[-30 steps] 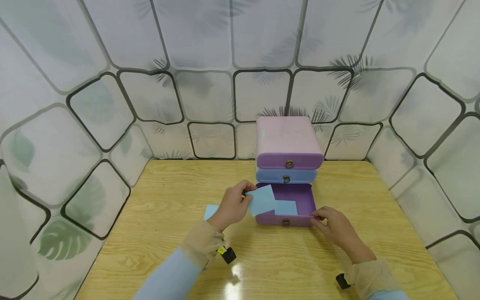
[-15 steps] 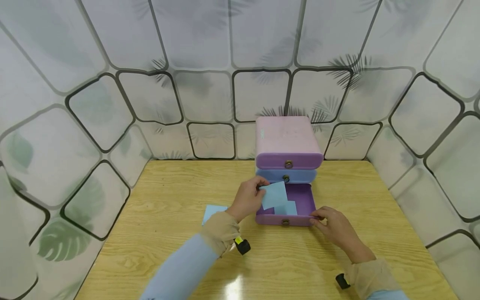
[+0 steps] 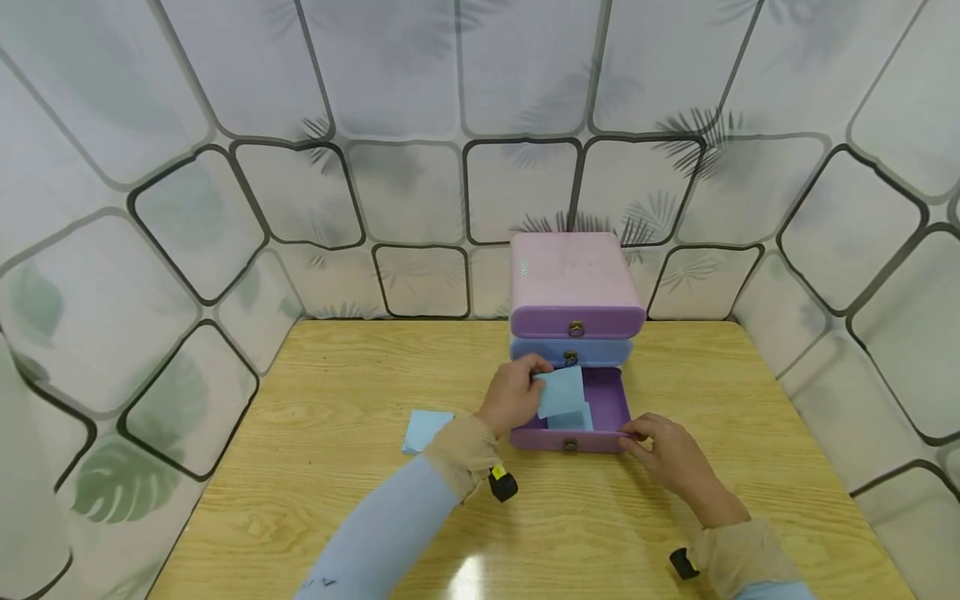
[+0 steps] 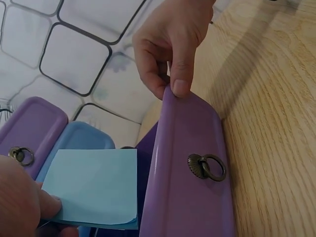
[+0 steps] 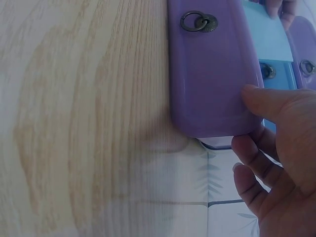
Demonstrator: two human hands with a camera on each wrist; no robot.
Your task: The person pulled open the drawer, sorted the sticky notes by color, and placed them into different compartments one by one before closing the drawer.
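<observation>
My left hand [image 3: 513,392] pinches a pad of light blue sticky notes [image 4: 96,185] by its edge, thumb on top. The pad is over the pulled-out bottom drawer [image 3: 613,400], which is purple. Beneath it, another light blue pad [image 3: 570,418] lies inside the drawer, partly covered in the head view. My right hand [image 3: 671,454] grips the right front corner of that drawer, with the thumb on the front face, as the right wrist view shows. A brass ring pull [image 4: 207,168] hangs on the drawer front.
The small drawer cabinet [image 3: 573,271] has a pink top, a purple upper drawer and a blue middle drawer [image 3: 600,352], both pushed in. Left of my left forearm, more light blue sticky notes [image 3: 427,429] lie on the wooden table [image 3: 337,375]. A patterned curtain surrounds the table.
My left hand has moved right, carrying the sticky note pad from the drawer's left side to over its inside. The notes on the table are now less covered. My right hand has stayed put.
</observation>
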